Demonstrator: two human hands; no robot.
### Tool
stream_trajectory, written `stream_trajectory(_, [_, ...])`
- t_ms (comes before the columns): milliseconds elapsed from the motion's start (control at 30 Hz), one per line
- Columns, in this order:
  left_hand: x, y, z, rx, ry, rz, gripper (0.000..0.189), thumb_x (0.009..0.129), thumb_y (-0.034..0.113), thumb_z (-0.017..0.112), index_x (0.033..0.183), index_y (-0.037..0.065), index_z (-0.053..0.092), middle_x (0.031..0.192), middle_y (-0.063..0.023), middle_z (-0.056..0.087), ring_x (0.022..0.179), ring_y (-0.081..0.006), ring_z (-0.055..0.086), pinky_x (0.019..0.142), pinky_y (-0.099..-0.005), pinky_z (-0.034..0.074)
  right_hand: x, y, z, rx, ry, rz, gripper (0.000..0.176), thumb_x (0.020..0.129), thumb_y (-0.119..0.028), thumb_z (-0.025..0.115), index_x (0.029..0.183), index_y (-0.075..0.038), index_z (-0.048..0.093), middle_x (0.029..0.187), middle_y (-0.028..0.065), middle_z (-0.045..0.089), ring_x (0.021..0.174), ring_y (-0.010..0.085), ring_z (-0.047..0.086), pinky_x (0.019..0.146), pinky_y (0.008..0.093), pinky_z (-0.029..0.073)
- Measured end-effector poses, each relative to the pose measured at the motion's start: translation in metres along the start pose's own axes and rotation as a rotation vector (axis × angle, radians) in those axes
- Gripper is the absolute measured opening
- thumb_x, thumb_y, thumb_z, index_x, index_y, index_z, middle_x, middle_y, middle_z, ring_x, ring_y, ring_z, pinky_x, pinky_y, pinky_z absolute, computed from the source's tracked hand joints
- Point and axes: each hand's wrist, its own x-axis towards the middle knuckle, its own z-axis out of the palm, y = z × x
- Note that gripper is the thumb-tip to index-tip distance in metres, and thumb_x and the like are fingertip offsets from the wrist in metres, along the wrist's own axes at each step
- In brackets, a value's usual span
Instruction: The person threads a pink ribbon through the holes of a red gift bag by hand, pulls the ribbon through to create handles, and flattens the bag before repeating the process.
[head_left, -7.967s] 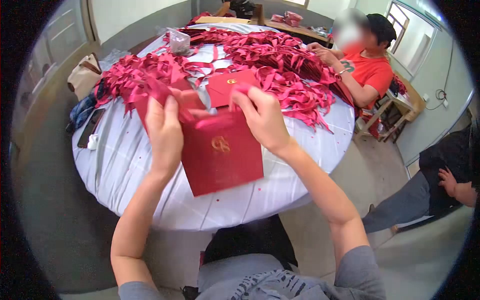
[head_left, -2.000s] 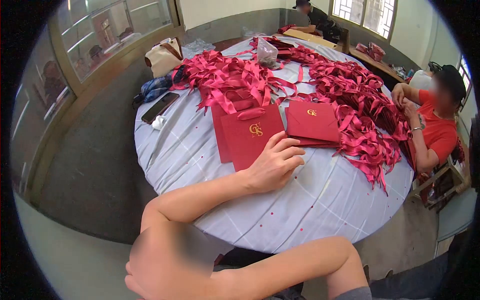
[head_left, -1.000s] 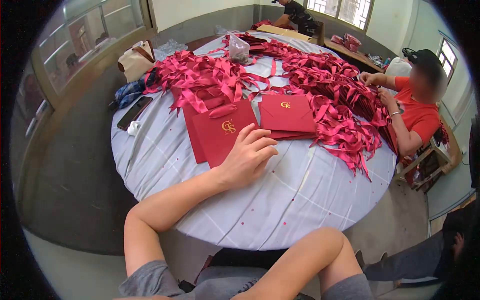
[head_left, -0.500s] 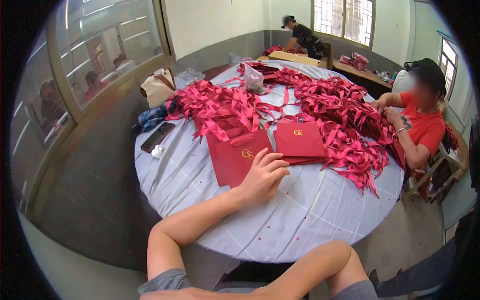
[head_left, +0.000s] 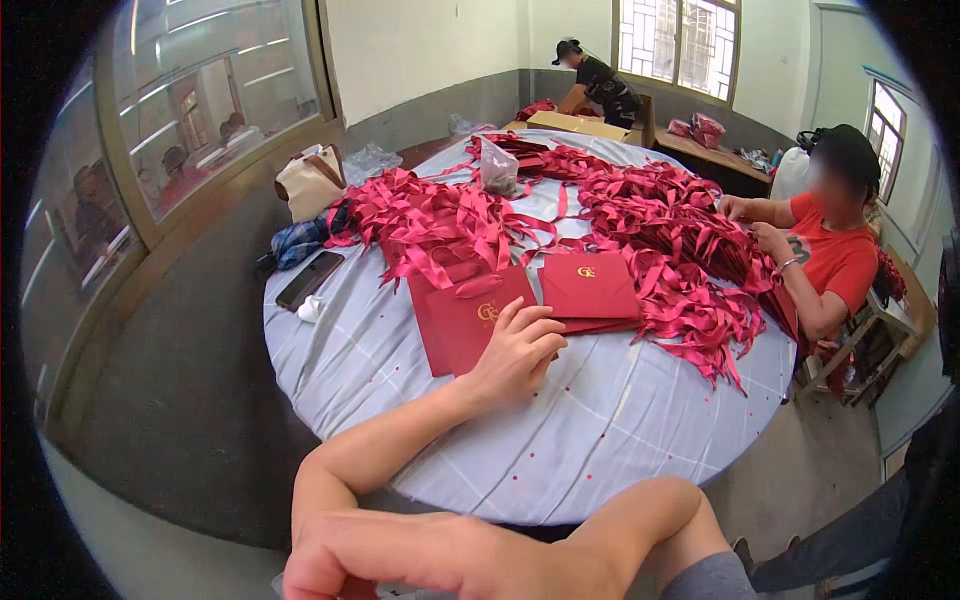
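Palm down, my left hand (head_left: 515,350) rests over the lower right part of a red paper bag (head_left: 462,325) with a gold logo. Its fingers are loosely bent and apart, with nothing held. Just right of the fingertips lies a small stack of red envelope-like pieces (head_left: 588,287), also gold-marked. My right hand (head_left: 345,560) is low at the frame's bottom edge, across my left upper arm. Its fingers are bent downward and mostly hidden, so what they hold, if anything, cannot be seen.
Piles of red ribboned bags (head_left: 430,225) cover the round table's far side. A phone (head_left: 310,280), white tissue (head_left: 311,309), cream bag (head_left: 312,185) and clear plastic bag (head_left: 498,168) lie about. One person (head_left: 835,255) handles ribbons at right; another (head_left: 605,88) bends over a carton (head_left: 578,124).
My right hand has come into view at the bottom left, over my left upper arm. My left hand stays in its place on the bag. The view has shifted slightly.
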Motion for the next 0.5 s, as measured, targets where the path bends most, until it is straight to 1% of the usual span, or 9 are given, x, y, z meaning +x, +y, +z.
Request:
stream_trajectory(33, [0.0,-0.001,0.001,0.002,0.005,0.004,0.015,0.077,0.004,0.062,0.091,0.008,0.062,0.104,-0.005,0.061,0.112,-0.0259,0.051,0.103,-0.0486,0.03,0.0,-0.003,0.0,0.083,0.001,0.026,0.019,0.09,-0.018,0.059,0.093,0.001,0.056,0.081,0.0043,0.059,0.075,0.0092,0.053,0.064,0.0226,0.042])
stream_trajectory(133, [-0.002,-0.003,0.001,0.011,0.007,0.001,0.015,0.077,0.004,0.062,0.091,0.008,0.062,0.104,-0.0045,0.061,0.113,-0.0257,0.05,0.103,-0.0482,0.029,0.0,-0.013,-0.005,0.128,-0.019,0.059,0.019,0.09,-0.017,0.059,0.094,0.002,0.056,0.082,0.0045,0.059,0.075,0.0081,0.054,0.065,0.0216,0.043])
stream_trajectory(233, [-0.002,-0.003,0.003,0.032,-0.006,-0.017,0.016,0.078,0.005,0.061,0.093,0.009,0.062,0.105,-0.0041,0.061,0.114,-0.0256,0.049,0.104,-0.0487,0.027,0.006,-0.036,-0.003,0.041,-0.042,0.009,0.017,0.09,-0.016,0.057,0.093,0.002,0.056,0.082,0.0036,0.059,0.073,0.0071,0.053,0.063,0.0209,0.042])
stream_trajectory(267, [-0.003,-0.003,0.002,0.054,-0.014,-0.037,0.017,0.078,0.006,0.061,0.094,0.009,0.061,0.106,-0.0039,0.06,0.115,-0.0257,0.048,0.104,-0.0493,0.026,0.018,-0.063,0.007,-0.123,-0.031,0.364,0.015,0.09,-0.014,0.056,0.093,0.002,0.056,0.082,0.0034,0.059,0.073,0.0067,0.053,0.063,0.0205,0.042])
stream_trajectory(333, [-0.003,-0.003,0.004,0.101,-0.009,-0.081,0.018,0.078,0.007,0.061,0.096,0.009,0.061,0.108,-0.0039,0.059,0.116,-0.0258,0.047,0.104,-0.0501,0.025,0.022,-0.078,0.012,-0.297,-0.025,0.715,0.014,0.09,-0.011,0.055,0.093,0.002,0.057,0.082,0.0032,0.058,0.073,0.0064,0.053,0.063,0.0202,0.042])
stream_trajectory(367, [-0.004,-0.004,0.005,0.142,-0.007,-0.129,0.02,0.079,0.009,0.062,0.098,0.01,0.061,0.109,-0.0039,0.058,0.117,-0.0259,0.046,0.105,-0.0509,0.023,0.02,-0.076,0.01,-0.269,-0.043,0.665,0.013,0.089,-0.01,0.053,0.093,0.002,0.057,0.083,0.0034,0.059,0.073,0.0062,0.053,0.063,0.0201,0.041])
stream_trajectory(400, [-0.005,-0.007,0.005,0.193,-0.03,-0.14,0.028,0.078,0.011,0.063,0.106,0.009,0.059,0.114,-0.0062,0.056,0.119,-0.027,0.044,0.105,-0.0524,0.022,0.015,-0.069,0.005,-0.252,-0.037,0.558,0.013,0.088,-0.009,0.053,0.094,0.001,0.058,0.084,0.0037,0.059,0.073,0.0072,0.053,0.064,0.0205,0.042])
stream_trajectory(467, [-0.006,-0.007,0.008,0.237,-0.039,-0.218,0.038,0.078,0.013,0.064,0.114,0.007,0.055,0.118,-0.0091,0.053,0.12,-0.0284,0.042,0.106,-0.0525,0.022,0.004,-0.056,-0.003,-0.217,-0.032,0.343,0.014,0.087,-0.009,0.052,0.095,0.0,0.059,0.088,0.0045,0.06,0.074,0.0091,0.054,0.066,0.0213,0.043])
stream_trajectory(500, [-0.007,-0.009,0.008,0.257,-0.07,-0.241,0.046,0.077,0.015,0.065,0.12,0.005,0.051,0.122,-0.0113,0.05,0.121,-0.0299,0.041,0.106,-0.0523,0.021,0.004,-0.046,-0.004,-0.315,0.004,0.21,0.012,0.078,-0.004,0.056,0.089,0.001,0.059,0.084,0.0073,0.06,0.075,0.015,0.054,0.068,0.0267,0.042])
